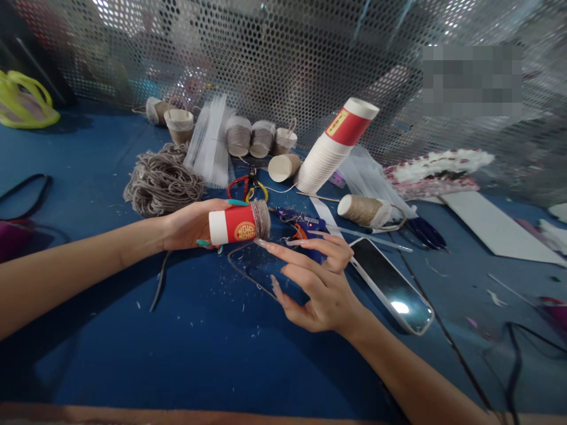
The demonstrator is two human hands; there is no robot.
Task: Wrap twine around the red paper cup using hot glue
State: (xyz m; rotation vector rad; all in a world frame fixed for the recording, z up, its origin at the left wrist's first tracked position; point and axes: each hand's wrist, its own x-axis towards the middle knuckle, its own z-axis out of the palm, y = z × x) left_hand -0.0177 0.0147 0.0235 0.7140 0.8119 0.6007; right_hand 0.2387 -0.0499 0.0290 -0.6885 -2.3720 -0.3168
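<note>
A red and white paper cup (233, 225) with a gold emblem lies on its side in my left hand (190, 224), whose fingers are wrapped round it. Grey cord (262, 220) is wound round the cup's right end. From there a loose length of cord (248, 276) curves over the table toward my right thumb. My right hand (321, 283) has its fingers apart, the index fingertip at the lower edge of the wound cord. Whether it touches is hard to tell. Just behind those fingers lies a blue glue gun (310, 225), partly hidden, with an orange trigger.
Behind the cup are a heap of grey cord (163, 180), scissors (248, 188) with red and yellow handles, several cord-wrapped cups (239, 136) and a leaning stack of paper cups (323, 156). A phone (392, 286) lies right of my hand. Perforated metal (266, 59) borders the blue table (199, 354).
</note>
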